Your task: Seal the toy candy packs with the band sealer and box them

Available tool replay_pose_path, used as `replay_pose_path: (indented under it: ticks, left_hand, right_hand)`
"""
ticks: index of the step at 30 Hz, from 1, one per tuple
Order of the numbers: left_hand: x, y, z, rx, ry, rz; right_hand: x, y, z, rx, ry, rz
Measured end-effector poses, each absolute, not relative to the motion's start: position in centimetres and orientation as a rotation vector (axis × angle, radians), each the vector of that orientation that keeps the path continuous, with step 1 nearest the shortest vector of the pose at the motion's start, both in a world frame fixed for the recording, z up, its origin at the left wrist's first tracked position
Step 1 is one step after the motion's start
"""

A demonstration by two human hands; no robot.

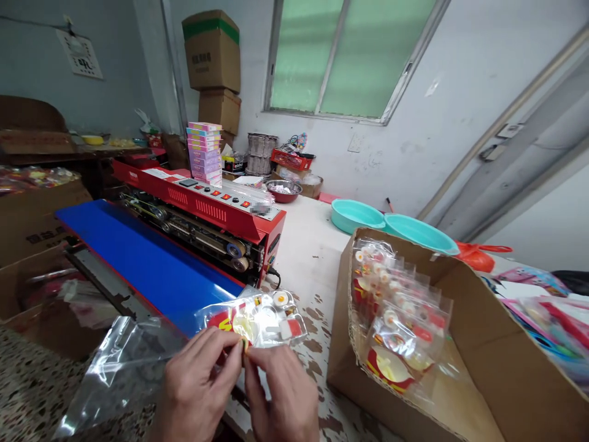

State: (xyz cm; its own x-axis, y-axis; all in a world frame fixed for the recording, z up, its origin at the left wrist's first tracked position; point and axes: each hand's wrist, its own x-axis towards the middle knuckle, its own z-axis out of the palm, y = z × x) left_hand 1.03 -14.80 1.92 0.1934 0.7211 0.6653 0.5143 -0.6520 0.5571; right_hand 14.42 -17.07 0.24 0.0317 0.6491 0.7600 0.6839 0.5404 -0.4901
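Left hand (196, 377), right hand (285, 387) pinch small piece (244, 352), kind unclear from here | near red machine (207, 207) | apparently fingertip handling; next wants steadiness

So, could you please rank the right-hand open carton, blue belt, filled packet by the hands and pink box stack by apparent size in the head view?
1. Open carton
2. Blue belt
3. Filled packet
4. Pink box stack

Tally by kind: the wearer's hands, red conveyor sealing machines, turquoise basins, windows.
Hands: 2 (left hand, right hand)
Red conveyor sealing machine: 1
Turquoise basins: 2 (near the window side, farther right)
Window: 1
Total: 6
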Motion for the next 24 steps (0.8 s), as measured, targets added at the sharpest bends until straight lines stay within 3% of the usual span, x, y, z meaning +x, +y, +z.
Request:
replay_pose_path:
  ticks: [8, 14, 24]
  left_hand:
    - [1.7, -14.3, 2.0, 2.396, 1.178, 1.437]
    - [-0.2, -13.7, 1.7, 2.393, 1.395, 1.460]
    - [-1.6, -13.9, 1.9, 2.358, 1.390, 1.463]
  right_hand:
    - [17.8, -14.9, 4.1, -1.401, -1.696, 0.389]
    - [20.1, -10.3, 5.5, -1.887, -2.029, 0.236]
    - [19.6, -8.4, 3.6, -1.700, -2.240, 0.004]
